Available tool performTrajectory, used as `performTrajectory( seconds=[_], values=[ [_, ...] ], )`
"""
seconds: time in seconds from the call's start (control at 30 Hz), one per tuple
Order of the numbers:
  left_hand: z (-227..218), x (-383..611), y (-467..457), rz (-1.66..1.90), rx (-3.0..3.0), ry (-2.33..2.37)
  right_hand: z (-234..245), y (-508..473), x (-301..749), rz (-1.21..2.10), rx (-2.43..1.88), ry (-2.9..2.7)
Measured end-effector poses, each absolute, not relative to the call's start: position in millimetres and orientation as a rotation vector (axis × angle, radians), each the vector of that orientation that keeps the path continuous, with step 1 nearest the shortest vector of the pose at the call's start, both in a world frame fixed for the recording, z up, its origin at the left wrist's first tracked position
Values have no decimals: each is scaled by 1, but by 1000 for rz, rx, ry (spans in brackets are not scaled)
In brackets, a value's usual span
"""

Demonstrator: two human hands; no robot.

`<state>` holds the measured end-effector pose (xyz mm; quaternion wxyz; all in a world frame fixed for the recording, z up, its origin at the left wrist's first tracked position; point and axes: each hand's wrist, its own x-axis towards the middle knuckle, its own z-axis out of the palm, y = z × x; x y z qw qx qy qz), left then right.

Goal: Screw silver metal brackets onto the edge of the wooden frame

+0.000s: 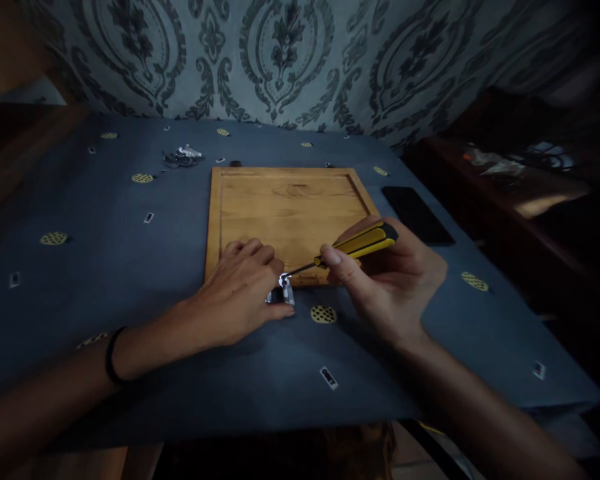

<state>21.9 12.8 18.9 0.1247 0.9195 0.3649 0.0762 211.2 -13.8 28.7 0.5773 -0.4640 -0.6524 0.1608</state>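
A wooden cabinet door (290, 207) with a raised frame lies flat on the blue tablecloth. At its near edge sits a shiny metal hinge (287, 292), partly covered by fingers. My left hand (245, 287) rests on the door's near edge, its thumb pressed against the hinge and its other fingers curled on the wood. A yellow and black screwdriver (363, 243) is gripped in my right hand (395, 287), slanting down to the left. The screwdriver's tip meets the hinge; whether a screw is under it is too small to tell.
Beyond the door's far left corner lies a small pile of metal parts (183, 157). A dark flat phone-like object (417, 215) lies right of the door. Patterned fabric (285, 60) hangs behind the table. Brown furniture (505, 193) with clutter stands at the right.
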Motion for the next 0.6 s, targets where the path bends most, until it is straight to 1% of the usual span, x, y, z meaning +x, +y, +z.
performTrajectory(
  seconds=[0.33,0.6],
  values=[
    [19,23,12,214,2682,1074,27,-13,212,409,-1118,-1577],
    [17,22,13,245,2689,1067,32,-10,217,478,-998,-1721]
  ],
)
